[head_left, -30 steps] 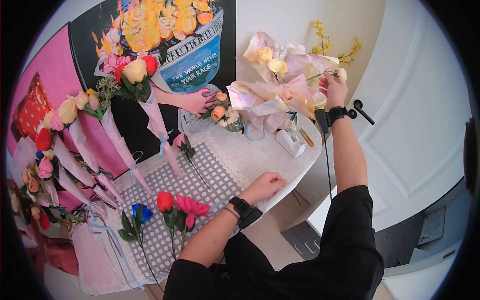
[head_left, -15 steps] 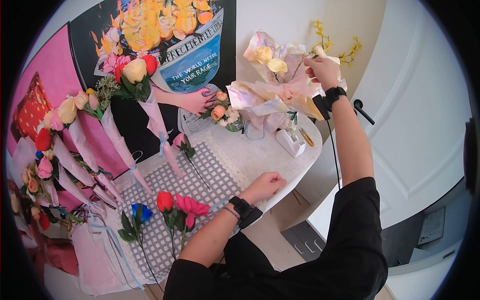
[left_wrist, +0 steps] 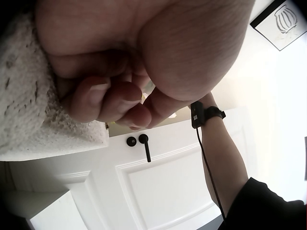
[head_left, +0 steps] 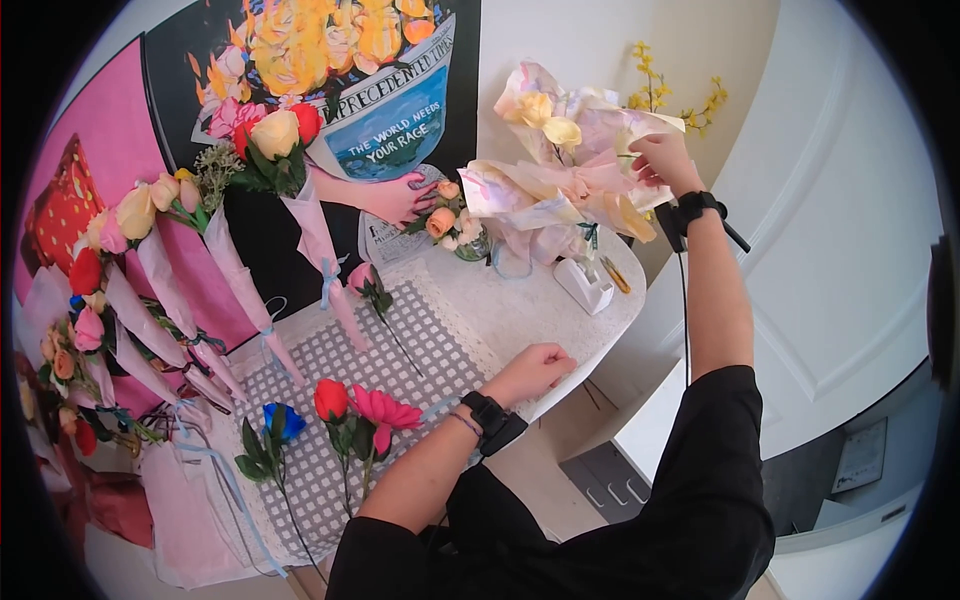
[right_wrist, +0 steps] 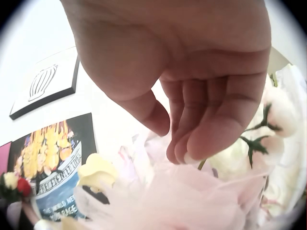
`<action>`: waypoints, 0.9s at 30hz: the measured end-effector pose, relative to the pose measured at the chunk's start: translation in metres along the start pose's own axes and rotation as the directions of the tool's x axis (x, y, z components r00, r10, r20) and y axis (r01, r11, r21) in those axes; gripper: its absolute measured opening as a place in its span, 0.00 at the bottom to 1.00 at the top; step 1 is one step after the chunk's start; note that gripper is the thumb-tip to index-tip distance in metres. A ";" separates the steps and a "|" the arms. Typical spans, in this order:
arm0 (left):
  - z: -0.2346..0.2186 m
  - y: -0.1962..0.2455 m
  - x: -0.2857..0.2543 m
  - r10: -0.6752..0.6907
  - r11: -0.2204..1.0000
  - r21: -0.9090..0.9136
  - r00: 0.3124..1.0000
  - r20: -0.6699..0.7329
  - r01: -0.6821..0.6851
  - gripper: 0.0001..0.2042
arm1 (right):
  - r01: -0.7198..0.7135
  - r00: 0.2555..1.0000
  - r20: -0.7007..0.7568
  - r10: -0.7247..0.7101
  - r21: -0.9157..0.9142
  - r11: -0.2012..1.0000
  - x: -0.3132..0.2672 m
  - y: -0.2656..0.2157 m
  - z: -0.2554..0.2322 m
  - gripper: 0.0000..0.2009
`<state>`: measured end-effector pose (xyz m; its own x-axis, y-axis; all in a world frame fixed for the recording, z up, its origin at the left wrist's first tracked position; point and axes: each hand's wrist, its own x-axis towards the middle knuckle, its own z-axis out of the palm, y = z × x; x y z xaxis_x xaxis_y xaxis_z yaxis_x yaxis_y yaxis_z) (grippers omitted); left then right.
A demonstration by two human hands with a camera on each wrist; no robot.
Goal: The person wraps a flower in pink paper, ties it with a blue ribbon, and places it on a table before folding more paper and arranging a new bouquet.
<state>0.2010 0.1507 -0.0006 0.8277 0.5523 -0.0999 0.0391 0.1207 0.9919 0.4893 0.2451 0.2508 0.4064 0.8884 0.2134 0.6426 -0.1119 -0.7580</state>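
My right hand (head_left: pixel 664 165) is raised beside the paper-wrapped bouquet (head_left: pixel 545 200), its fingers curled round a thin green stem (head_left: pixel 627 155). In the right wrist view the right hand (right_wrist: pixel 192 96) hangs above pale pink wrapping (right_wrist: pixel 192 196), with white flowers (right_wrist: pixel 280 115) at its right; the fingers partly hide the stem. My left hand (head_left: pixel 532 372) rests on the table's edge, fingers loosely curled and holding nothing. Up close, the left hand (left_wrist: pixel 124 62) lies against the white tabletop (left_wrist: pixel 62 139).
A tape dispenser (head_left: pixel 583 288) and yellow cutter (head_left: pixel 615 275) stand near the bouquet. Loose red (head_left: pixel 330 399), blue (head_left: pixel 288 421) and magenta flowers (head_left: pixel 387 415) lie on the checked cloth (head_left: pixel 340 480). Wrapped flowers (head_left: pixel 315 245) line the left. A glass vase (head_left: pixel 468 245) holds orange roses.
My right hand first moved up and left with the white flower, then slightly down and right; the flower is now hidden in the head view. The left hand stays still. The head view has shifted slightly.
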 end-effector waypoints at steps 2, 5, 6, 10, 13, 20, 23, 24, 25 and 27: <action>0.000 0.001 0.000 0.006 1.000 0.003 1.000 -0.001 -0.006 0.08 | 0.031 0.989 -0.146 -0.016 0.101 0.994 0.001 0.011 -0.018 0.12; 0.001 0.004 0.000 -0.004 1.000 -0.016 1.000 0.000 0.004 0.08 | 0.033 0.970 -0.242 0.001 0.137 0.990 0.001 0.027 -0.041 0.13; 0.001 0.004 -0.001 -0.007 1.000 -0.030 1.000 0.001 0.007 0.08 | 0.034 0.960 -0.280 0.008 0.146 0.989 0.001 0.032 -0.046 0.13; 0.001 0.003 -0.001 -0.002 0.999 -0.038 1.000 0.008 0.002 0.08 | -0.053 0.975 -0.221 0.007 -0.203 0.978 -0.016 0.037 -0.050 0.15; 0.001 0.005 -0.002 0.010 1.000 -0.024 1.000 0.002 -0.010 0.08 | -0.050 0.995 -0.101 0.022 -0.292 0.955 -0.032 0.027 -0.040 0.18; 0.000 0.003 -0.002 0.011 1.000 -0.026 1.000 -0.018 -0.012 0.08 | 0.113 0.982 -0.071 -0.178 -0.533 0.839 0.002 0.051 -0.003 0.15; 0.000 0.004 -0.003 0.002 1.000 -0.024 1.000 -0.016 -0.002 0.09 | 0.019 0.995 -0.061 -0.077 -0.654 0.756 0.013 0.045 0.006 0.11; 0.000 0.005 -0.004 0.007 1.000 -0.006 1.000 -0.014 -0.007 0.09 | -0.026 0.993 -0.107 -0.042 -0.566 0.824 0.001 0.030 0.008 0.11; 0.000 0.006 -0.004 0.013 1.000 0.012 1.000 -0.010 -0.013 0.09 | -0.071 0.989 -0.150 -0.001 -0.471 0.880 -0.005 0.020 0.010 0.10; 0.000 0.003 -0.003 0.020 1.000 -0.006 1.000 -0.007 -0.020 0.09 | 0.028 0.973 -0.190 -0.133 -0.472 0.881 0.018 0.029 0.011 0.11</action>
<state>0.1981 0.1495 0.0031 0.8241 0.5607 -0.0804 0.0190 0.1144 0.9933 0.5076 0.2629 0.2258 0.4336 0.7944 0.4254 0.8841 -0.2838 -0.3711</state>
